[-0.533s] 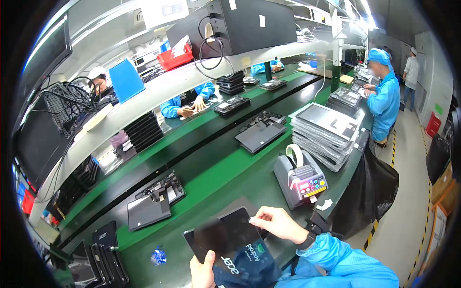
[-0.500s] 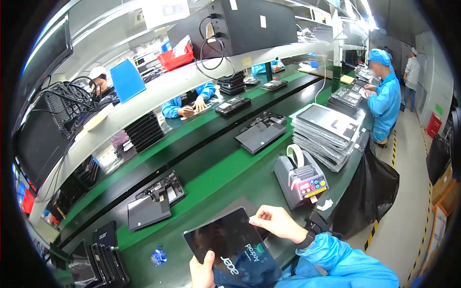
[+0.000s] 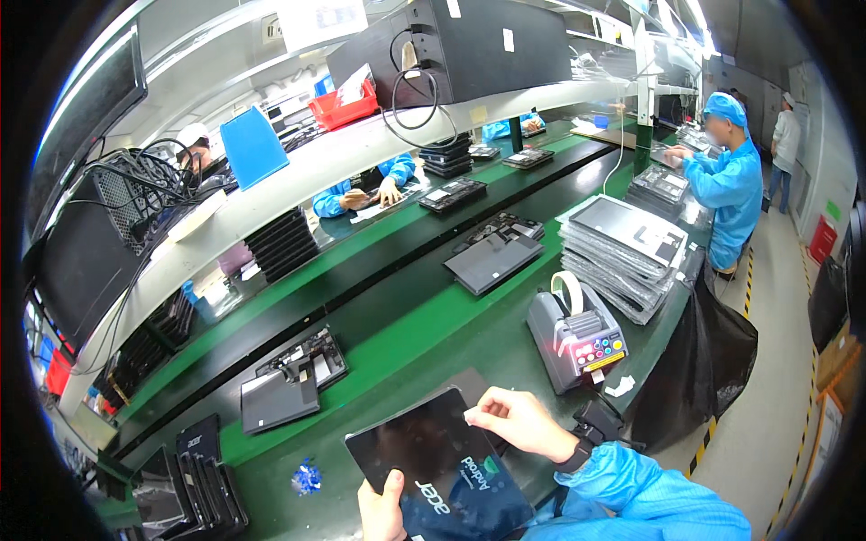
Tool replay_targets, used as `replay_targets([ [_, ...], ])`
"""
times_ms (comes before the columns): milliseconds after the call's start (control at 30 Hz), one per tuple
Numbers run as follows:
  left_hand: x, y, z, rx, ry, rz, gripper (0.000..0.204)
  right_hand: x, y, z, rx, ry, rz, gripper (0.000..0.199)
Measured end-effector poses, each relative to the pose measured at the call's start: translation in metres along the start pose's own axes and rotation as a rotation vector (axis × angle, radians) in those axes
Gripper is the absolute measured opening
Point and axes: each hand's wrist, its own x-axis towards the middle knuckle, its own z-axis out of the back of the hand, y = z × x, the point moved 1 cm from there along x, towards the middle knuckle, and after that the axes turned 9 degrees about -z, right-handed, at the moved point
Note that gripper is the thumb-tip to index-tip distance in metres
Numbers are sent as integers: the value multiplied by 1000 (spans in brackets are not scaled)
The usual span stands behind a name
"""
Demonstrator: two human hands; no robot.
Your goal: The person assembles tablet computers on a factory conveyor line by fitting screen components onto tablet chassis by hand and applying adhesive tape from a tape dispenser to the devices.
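A thin, rectangular tablet [image 3: 440, 464] with a glossy black face is switched on, white lettering and a small green emblem showing sideways across its nearer half. It slants, screen up, held at its left edge by the left hand [image 3: 382, 512], above the worktop [image 3: 262, 482].

Electronics workshop, line type. Long green desk [image 3: 424, 343] runs ahead of left grip [image 3: 382, 509] and right grip [image 3: 523, 424]. Opened device [image 3: 281, 397], innards showing, ahead-left of left grip; second opened device [image 3: 494, 260] farther off, ahead of right grip. Tape dispenser [image 3: 577, 343], lit buttons, just beyond right grip, bagged panels [image 3: 622, 257] behind it. Dark device stack [image 3: 209, 496] left of left grip. Shelf [image 3: 329, 153] beyond both grips. Co-worker [image 3: 732, 194], blue smock and cap, far ahead-right of right grip. Striped floor tape [image 3: 702, 444] right of right grip.
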Motion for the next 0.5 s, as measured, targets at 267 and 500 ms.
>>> replay_targets([
  [267,1,-3,-9,54,-26,-69,38,-9,-6,-30,-282,-444,354,17],
  [500,7,1,12,190,23,0,34,24,-33,-43,261,186,-369,45],
])
